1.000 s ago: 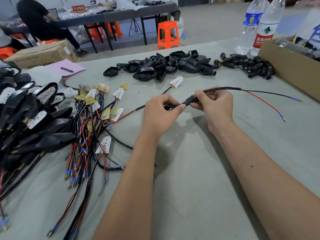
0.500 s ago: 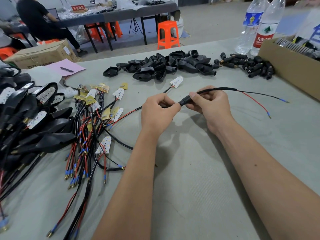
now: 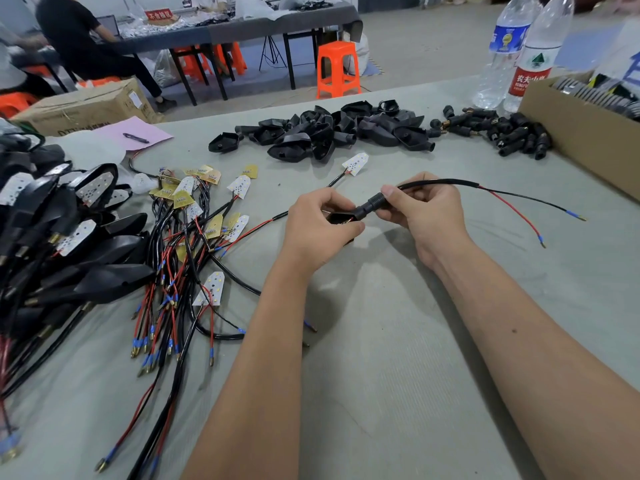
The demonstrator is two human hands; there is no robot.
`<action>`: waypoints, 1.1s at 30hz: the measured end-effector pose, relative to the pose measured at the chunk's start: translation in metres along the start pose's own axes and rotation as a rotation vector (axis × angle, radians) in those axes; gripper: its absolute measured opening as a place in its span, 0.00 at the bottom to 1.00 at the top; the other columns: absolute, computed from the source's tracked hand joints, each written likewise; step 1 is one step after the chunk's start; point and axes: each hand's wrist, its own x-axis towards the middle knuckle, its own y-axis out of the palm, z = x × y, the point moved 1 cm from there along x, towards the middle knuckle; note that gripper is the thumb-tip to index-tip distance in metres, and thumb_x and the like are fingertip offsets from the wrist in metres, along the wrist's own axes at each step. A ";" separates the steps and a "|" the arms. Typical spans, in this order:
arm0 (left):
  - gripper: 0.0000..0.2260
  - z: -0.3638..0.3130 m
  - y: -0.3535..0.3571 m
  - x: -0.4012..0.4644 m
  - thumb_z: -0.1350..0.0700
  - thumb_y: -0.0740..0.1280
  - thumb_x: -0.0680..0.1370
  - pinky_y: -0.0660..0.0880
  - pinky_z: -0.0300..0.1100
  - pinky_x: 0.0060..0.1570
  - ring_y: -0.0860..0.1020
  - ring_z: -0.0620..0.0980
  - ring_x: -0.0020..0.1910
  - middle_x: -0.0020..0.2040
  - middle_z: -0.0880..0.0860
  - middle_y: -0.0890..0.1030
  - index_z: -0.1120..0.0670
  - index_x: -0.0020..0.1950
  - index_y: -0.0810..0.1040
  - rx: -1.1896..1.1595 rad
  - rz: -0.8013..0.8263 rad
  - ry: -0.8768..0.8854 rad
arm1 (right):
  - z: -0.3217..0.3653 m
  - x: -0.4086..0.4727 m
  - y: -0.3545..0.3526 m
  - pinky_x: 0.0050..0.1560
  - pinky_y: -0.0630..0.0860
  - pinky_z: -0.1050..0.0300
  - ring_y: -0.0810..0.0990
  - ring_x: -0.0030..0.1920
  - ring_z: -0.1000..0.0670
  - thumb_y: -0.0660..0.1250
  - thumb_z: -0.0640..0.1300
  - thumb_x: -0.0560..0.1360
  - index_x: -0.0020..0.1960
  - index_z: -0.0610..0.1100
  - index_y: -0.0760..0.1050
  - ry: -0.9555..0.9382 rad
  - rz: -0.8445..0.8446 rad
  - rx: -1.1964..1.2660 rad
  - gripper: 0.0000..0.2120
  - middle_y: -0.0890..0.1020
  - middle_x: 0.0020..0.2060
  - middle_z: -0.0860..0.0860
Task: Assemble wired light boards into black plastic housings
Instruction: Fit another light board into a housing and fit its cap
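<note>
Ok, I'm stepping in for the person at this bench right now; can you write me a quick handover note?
Left hand grips a black housing.
Right hand pinches the housing's neck; the cable runs out right, with red and black leads free.
Done: finished units piled at far left.
Left: seat this board, then work through the loose wired boards, using empty housings from the pile ahead.

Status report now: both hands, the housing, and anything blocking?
Left hand grips black housing. Right hand pinches its cable at the collar. Nothing blocking.
</note>
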 end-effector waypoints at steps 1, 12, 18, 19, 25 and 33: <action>0.10 0.000 0.000 0.000 0.63 0.79 0.69 0.82 0.45 0.42 0.82 0.48 0.35 0.41 0.52 0.86 0.53 0.43 0.82 -0.006 -0.008 -0.004 | 0.000 0.000 0.000 0.38 0.83 0.57 0.86 0.36 0.45 0.76 0.32 0.74 0.41 0.38 0.76 0.002 0.004 -0.002 0.09 0.84 0.33 0.45; 0.10 0.001 0.007 0.001 0.62 0.79 0.68 0.83 0.48 0.42 0.84 0.51 0.35 0.39 0.52 0.85 0.51 0.41 0.81 -0.019 -0.021 0.022 | 0.004 -0.004 0.002 0.36 0.82 0.58 0.87 0.37 0.41 0.77 0.34 0.74 0.40 0.41 0.76 0.012 0.058 -0.067 0.11 0.84 0.32 0.45; 0.10 0.002 0.007 0.001 0.63 0.79 0.68 0.83 0.46 0.40 0.83 0.48 0.33 0.37 0.51 0.85 0.51 0.41 0.81 -0.033 -0.022 0.010 | 0.006 -0.006 0.005 0.34 0.81 0.59 0.88 0.38 0.44 0.76 0.34 0.75 0.40 0.41 0.74 -0.003 0.076 -0.111 0.11 0.83 0.30 0.48; 0.10 0.002 0.006 0.001 0.63 0.79 0.68 0.83 0.45 0.40 0.83 0.47 0.33 0.37 0.51 0.85 0.51 0.41 0.81 -0.034 -0.021 0.008 | 0.007 -0.006 0.005 0.33 0.80 0.59 0.88 0.38 0.44 0.76 0.34 0.75 0.40 0.41 0.74 -0.005 0.079 -0.122 0.11 0.83 0.30 0.48; 0.10 -0.002 0.003 0.001 0.63 0.79 0.70 0.82 0.44 0.40 0.84 0.48 0.39 0.46 0.54 0.85 0.55 0.47 0.81 -0.082 0.017 0.044 | 0.006 -0.006 0.005 0.33 0.80 0.58 0.87 0.38 0.41 0.76 0.35 0.75 0.40 0.41 0.75 -0.003 0.044 -0.103 0.11 0.85 0.35 0.41; 0.08 0.008 -0.014 0.004 0.59 0.79 0.71 0.74 0.33 0.40 0.82 0.41 0.43 0.45 0.45 0.83 0.51 0.42 0.81 0.020 -0.032 0.059 | 0.001 0.002 -0.001 0.33 0.80 0.59 0.86 0.34 0.44 0.75 0.35 0.76 0.44 0.38 0.75 0.046 -0.119 0.027 0.08 0.85 0.32 0.46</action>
